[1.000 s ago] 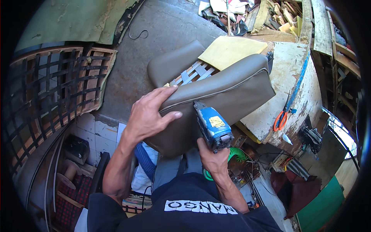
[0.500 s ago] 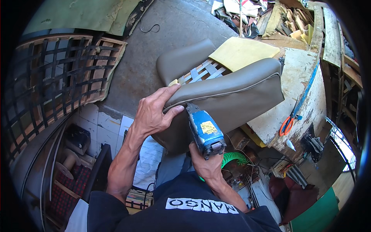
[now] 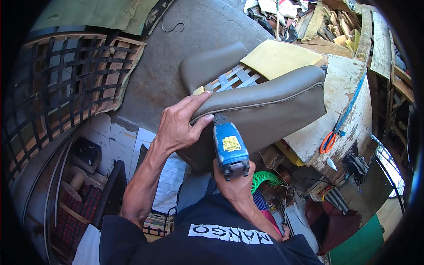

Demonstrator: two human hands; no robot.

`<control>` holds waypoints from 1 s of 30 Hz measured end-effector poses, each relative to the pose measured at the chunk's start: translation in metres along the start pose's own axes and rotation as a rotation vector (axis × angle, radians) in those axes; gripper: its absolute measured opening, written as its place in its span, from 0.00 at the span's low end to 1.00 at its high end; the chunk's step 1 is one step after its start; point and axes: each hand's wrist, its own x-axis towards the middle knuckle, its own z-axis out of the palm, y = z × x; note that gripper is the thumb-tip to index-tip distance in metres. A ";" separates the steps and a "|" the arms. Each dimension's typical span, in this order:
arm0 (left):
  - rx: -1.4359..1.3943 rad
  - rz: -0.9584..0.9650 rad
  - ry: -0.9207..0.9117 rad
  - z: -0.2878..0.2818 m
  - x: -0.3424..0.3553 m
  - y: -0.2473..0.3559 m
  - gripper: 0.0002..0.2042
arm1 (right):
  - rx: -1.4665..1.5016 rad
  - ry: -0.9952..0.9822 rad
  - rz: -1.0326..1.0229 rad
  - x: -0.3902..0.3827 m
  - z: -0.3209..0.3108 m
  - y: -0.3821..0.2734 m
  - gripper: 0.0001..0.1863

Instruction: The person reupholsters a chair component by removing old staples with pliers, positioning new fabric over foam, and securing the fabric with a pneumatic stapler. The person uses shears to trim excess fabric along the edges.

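A chair frame covered in grey-brown leatherette lies in front of me, its padded armrest (image 3: pixel 269 90) edged with a piping seam. My left hand (image 3: pixel 179 126) grips the armrest's near end, fingers over the top and thumb on the side panel below the seam. In my right hand (image 3: pixel 234 183) is a blue pneumatic staple gun (image 3: pixel 230 143). Its nose touches the cover just under the piping, close to my left thumb. Grey webbing straps (image 3: pixel 234 79) cross the frame's opening, and a yellow foam slab (image 3: pixel 282 59) rests across its far part.
Orange-handled scissors (image 3: pixel 327 142) lie on a worn white tabletop (image 3: pixel 342 95) at right. A coiled green air hose (image 3: pixel 265 179) runs beside my right hand. Wood-and-webbing frame (image 3: pixel 75 75) stands at left. Wood scraps (image 3: pixel 340 28) are heaped at far right. Something like a person's hand or foot shows at lower right.
The staple gun's nose has shifted slightly left along the seam, toward my left thumb, and its body has swung left. My left hand keeps its grip on the armrest.
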 end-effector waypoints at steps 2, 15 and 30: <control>-0.020 0.008 -0.018 -0.007 -0.002 -0.004 0.31 | 0.035 -0.001 0.048 0.001 -0.003 0.005 0.25; -0.341 -0.082 -0.028 0.001 -0.040 -0.037 0.38 | -0.061 -0.129 -0.145 -0.007 0.000 0.000 0.27; -0.356 -0.051 -0.048 -0.001 -0.039 -0.037 0.34 | -0.276 -0.141 -0.231 -0.002 0.016 -0.003 0.22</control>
